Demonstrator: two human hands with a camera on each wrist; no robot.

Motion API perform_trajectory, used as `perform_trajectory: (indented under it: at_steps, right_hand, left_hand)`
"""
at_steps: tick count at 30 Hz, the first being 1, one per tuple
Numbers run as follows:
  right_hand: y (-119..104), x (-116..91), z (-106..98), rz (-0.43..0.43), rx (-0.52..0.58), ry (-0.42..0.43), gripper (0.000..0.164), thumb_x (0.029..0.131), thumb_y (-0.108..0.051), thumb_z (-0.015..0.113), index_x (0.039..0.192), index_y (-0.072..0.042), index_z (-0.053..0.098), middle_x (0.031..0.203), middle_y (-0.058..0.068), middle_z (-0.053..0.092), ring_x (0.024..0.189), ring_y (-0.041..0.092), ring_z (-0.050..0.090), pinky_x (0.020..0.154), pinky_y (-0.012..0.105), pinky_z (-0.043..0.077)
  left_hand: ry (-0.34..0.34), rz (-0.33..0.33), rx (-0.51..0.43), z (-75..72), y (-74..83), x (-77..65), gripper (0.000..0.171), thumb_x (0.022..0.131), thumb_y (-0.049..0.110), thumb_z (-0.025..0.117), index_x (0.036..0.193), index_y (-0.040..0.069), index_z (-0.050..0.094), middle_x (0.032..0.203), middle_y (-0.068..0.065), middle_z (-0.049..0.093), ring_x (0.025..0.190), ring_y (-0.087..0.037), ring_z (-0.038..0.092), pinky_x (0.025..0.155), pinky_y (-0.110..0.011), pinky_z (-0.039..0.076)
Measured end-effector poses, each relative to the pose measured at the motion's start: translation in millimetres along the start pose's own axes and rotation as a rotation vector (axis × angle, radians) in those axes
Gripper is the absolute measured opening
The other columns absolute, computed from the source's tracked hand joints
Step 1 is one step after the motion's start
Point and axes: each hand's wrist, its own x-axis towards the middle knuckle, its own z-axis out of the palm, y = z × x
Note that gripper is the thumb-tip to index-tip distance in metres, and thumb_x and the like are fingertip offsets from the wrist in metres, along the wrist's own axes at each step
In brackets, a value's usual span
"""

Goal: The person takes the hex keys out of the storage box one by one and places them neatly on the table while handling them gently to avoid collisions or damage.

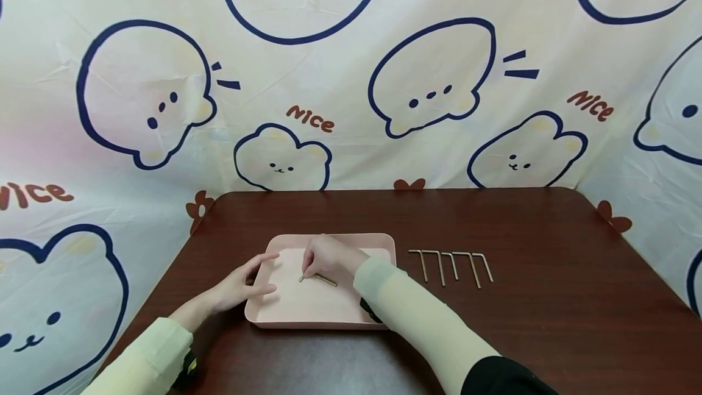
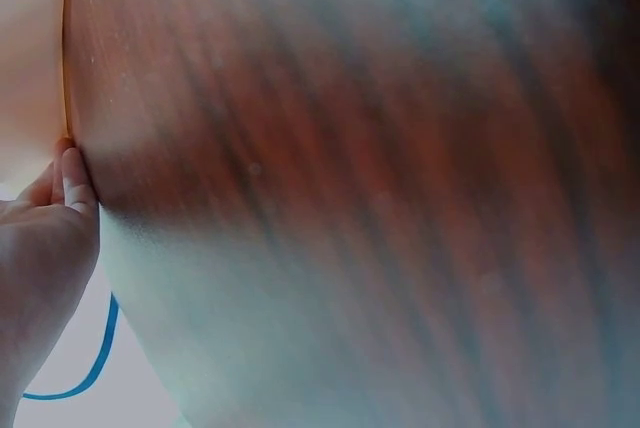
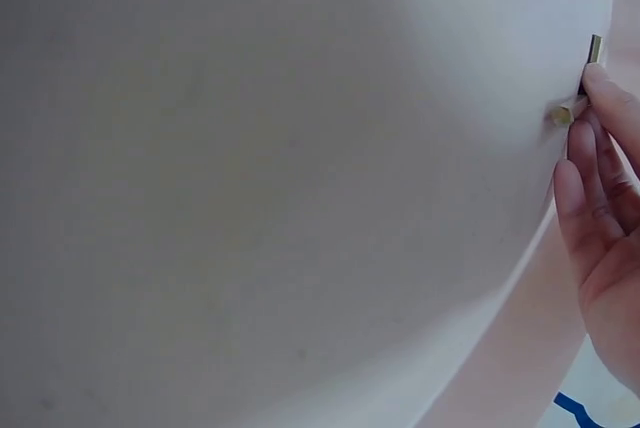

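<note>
A pale pink tray (image 1: 320,325) lies on the dark table. Over its middle, my right hand (image 1: 329,256) pinches a brass-coloured hex key (image 1: 327,281) between thumb and fingers. Part of the key is hidden behind the fingers; its short end pokes out to the left and its longer arm to the right. From the right wrist, the key's hexagonal end (image 3: 565,115) shows close to the tray floor. At the tray's left side my left hand (image 1: 236,285) holds the rim, thumb and index finger over the inside, other fingers (image 2: 75,178) along the outer wall.
Right of the tray, several more hex keys (image 1: 442,270) lie in a row on the brown wooden table (image 1: 548,297), their short arms toward the back. A printed cloth (image 1: 351,78) with cartoon animals hangs behind the table and along its sides.
</note>
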Motion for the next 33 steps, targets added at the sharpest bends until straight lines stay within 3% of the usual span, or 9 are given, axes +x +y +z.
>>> perform_trajectory:
  at_steps: [19,26,33]
  right_hand:
    - [0.9,0.3,2.8,-0.053,-0.096,0.000,0.015,0.084,-0.016,0.078,0.070,-0.016,0.074,0.060,-0.017,0.058,0.064,0.000,0.047,0.061,0.013,0.038]
    - [0.4,-3.6,-2.7,-0.059,0.003,-0.007,0.019,0.085,-0.010,0.075,0.067,-0.014,0.070,0.061,-0.011,0.057,0.064,0.004,0.048,0.059,0.016,0.041]
    - [0.3,-3.7,-17.1,-0.051,0.080,-0.007,0.014,0.086,-0.004,0.072,0.073,-0.009,0.072,0.065,-0.007,0.062,0.065,0.005,0.054,0.062,0.016,0.045]
  left_hand:
    - [0.005,0.014,-0.001,-0.1,-1.1,0.1,0.068,0.088,0.023,0.073,0.145,0.008,0.039,0.147,-0.022,0.038,0.134,-0.042,0.031,0.104,-0.061,0.025]
    - [0.002,0.007,-0.001,-0.6,-0.5,-0.2,0.069,0.088,0.023,0.073,0.146,0.008,0.038,0.147,-0.023,0.036,0.134,-0.043,0.031,0.103,-0.063,0.025]
    - [-0.002,-0.013,-0.013,-0.8,-0.4,0.0,0.069,0.088,0.025,0.074,0.146,0.010,0.039,0.148,-0.023,0.035,0.134,-0.042,0.030,0.104,-0.063,0.023]
